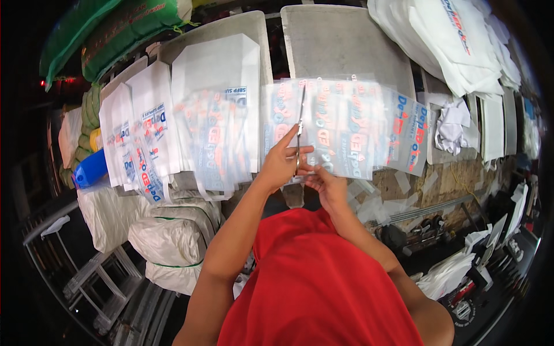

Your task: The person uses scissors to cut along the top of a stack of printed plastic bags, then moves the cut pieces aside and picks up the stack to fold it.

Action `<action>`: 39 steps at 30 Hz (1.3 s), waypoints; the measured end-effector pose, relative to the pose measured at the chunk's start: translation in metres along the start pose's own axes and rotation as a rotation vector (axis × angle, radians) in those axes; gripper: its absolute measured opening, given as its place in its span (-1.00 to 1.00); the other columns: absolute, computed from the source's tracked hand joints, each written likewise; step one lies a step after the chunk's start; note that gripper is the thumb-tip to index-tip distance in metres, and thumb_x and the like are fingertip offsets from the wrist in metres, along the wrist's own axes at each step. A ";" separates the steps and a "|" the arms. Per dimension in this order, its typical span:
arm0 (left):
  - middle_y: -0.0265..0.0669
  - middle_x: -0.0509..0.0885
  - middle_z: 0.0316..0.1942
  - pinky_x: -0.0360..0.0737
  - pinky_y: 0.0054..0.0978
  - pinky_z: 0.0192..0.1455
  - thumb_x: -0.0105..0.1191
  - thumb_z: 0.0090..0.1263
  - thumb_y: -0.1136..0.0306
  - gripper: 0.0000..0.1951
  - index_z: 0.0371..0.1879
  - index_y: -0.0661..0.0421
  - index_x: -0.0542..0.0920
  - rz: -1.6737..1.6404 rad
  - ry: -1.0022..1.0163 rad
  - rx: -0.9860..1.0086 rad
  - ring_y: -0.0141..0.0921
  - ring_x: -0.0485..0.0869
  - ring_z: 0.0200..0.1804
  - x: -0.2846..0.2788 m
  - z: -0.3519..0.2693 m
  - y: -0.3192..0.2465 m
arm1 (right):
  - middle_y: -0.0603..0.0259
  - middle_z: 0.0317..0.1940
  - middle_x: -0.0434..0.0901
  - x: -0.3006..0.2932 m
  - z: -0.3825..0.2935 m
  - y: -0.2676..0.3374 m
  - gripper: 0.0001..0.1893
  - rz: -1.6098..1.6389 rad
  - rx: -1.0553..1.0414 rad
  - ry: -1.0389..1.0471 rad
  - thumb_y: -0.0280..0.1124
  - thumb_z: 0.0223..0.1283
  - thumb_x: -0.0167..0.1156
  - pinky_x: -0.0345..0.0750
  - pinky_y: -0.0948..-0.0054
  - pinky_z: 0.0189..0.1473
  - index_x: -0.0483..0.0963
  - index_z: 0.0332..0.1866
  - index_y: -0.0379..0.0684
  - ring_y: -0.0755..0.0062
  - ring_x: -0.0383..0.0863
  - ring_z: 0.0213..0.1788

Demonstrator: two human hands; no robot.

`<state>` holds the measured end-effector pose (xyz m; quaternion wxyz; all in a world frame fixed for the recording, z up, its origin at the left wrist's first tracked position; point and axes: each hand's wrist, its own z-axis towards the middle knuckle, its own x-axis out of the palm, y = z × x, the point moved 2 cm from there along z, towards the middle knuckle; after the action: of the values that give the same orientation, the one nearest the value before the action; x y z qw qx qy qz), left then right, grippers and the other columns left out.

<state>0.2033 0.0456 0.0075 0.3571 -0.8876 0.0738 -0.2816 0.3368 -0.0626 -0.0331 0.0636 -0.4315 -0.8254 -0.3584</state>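
Observation:
My left hand (280, 166) grips a pair of metal scissors (301, 113) by the handles. The blades point away from me and look nearly closed over the printed film. Beneath the scissors lies a translucent film sheet (359, 160) with mirrored red and blue lettering, among several overlapping sheets of the same kind. At the near edge of that film, my right hand (331, 188) has its thumb and fingertips pinched together on it. Left of my hands, another group of printed film pieces (212, 151) rests on a white bag (216, 65).
Grey boards (346, 39) form the work surface, with a dark gap between two. White bags (145, 86) lie left; more hang over the right side (450, 47). A crumpled white cloth (452, 125) sits right. Wrapped white bundles (169, 238) stand below left; green sacks (130, 34) lie at far left.

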 end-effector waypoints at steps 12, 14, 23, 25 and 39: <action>-0.24 0.69 -0.37 0.46 -0.65 -0.40 0.25 0.29 0.64 -0.19 0.54 -0.02 0.21 0.189 -0.278 0.106 -0.59 0.60 -0.37 -0.011 -0.016 -0.012 | 0.30 -0.22 0.66 0.013 -0.017 0.014 -0.63 0.135 0.030 0.112 -0.50 0.26 0.33 0.64 0.46 -0.32 0.46 0.15 -0.12 0.48 0.67 -0.34; -0.25 0.69 -0.37 0.46 -0.65 -0.38 0.25 0.30 0.62 -0.19 0.54 -0.02 0.21 0.256 -0.313 0.120 -0.60 0.58 -0.39 -0.033 -0.022 -0.018 | 0.33 -0.21 0.66 0.010 -0.013 0.012 -0.57 0.223 0.087 0.104 -0.47 0.23 0.37 0.63 0.46 -0.30 0.44 0.18 -0.06 0.49 0.66 -0.32; -0.15 0.73 -0.11 0.61 -0.49 -0.13 0.18 0.47 0.34 -0.20 0.60 -0.05 0.02 0.107 -0.390 -0.108 -0.43 0.68 -0.20 -0.046 -0.159 0.028 | 0.32 -0.16 0.66 0.003 0.003 -0.008 -0.58 0.055 0.009 -0.001 -0.52 0.21 0.36 0.56 0.50 -0.33 0.44 0.16 -0.08 0.48 0.65 -0.28; -0.13 0.72 0.00 0.62 -0.48 0.02 0.18 0.47 0.32 -0.18 0.62 -0.06 -0.01 0.004 -0.298 -0.342 -0.40 0.70 -0.11 -0.030 -0.201 0.033 | 0.30 -0.14 0.65 0.006 0.005 -0.006 -0.59 0.029 0.003 -0.044 -0.53 0.22 0.35 0.60 0.48 -0.29 0.44 0.16 -0.10 0.46 0.66 -0.25; 0.01 0.54 0.30 0.62 -0.41 0.17 0.02 0.58 0.41 -0.19 0.64 -0.23 -0.19 -0.020 -0.005 -0.149 -0.32 0.68 0.11 0.026 -0.134 0.097 | 0.33 -0.03 0.64 0.012 -0.005 -0.015 -0.59 0.001 -0.004 -0.056 -0.53 0.26 0.32 0.68 0.43 -0.16 0.44 0.20 -0.10 0.44 0.68 -0.08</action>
<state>0.1573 -0.1140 0.0320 0.2872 -0.9131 0.0848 -0.2766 0.3170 -0.0632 -0.0329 0.0397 -0.4418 -0.8260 -0.3479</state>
